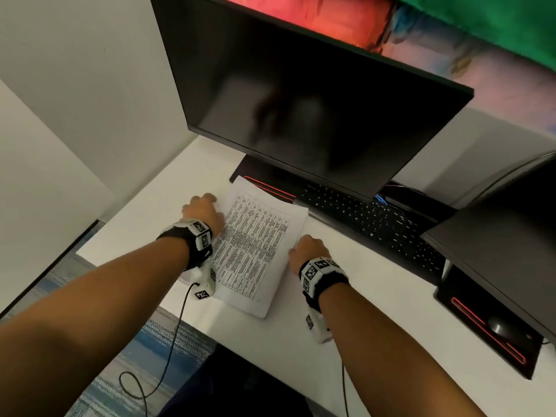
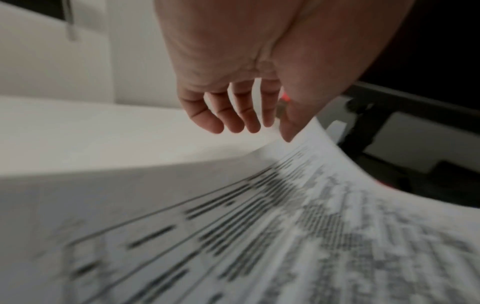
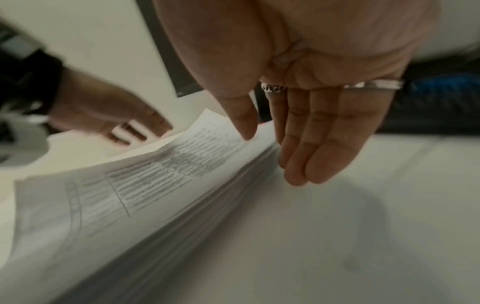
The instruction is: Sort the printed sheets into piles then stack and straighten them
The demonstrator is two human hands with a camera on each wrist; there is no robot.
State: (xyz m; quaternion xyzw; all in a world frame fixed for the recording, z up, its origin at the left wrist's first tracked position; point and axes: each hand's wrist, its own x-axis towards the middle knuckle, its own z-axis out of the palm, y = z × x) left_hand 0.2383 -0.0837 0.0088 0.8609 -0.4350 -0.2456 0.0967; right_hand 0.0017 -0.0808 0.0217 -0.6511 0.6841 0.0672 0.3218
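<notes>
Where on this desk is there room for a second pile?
Widest: bare white desk right of the stack of printed sheets, between the right hand, black keyboard and red-lit monitor base. A narrower strip runs from the left hand, pinching the top sheet, to the white wall. Behind the stack it's crowded.

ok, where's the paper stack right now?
Head view, centre: the stack of printed sheets lies on the white desk, between the left hand and right hand, just in front of the keyboard.

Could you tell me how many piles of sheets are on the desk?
1: the pile lies between the left hand and right hand; others may be hidden.
</notes>
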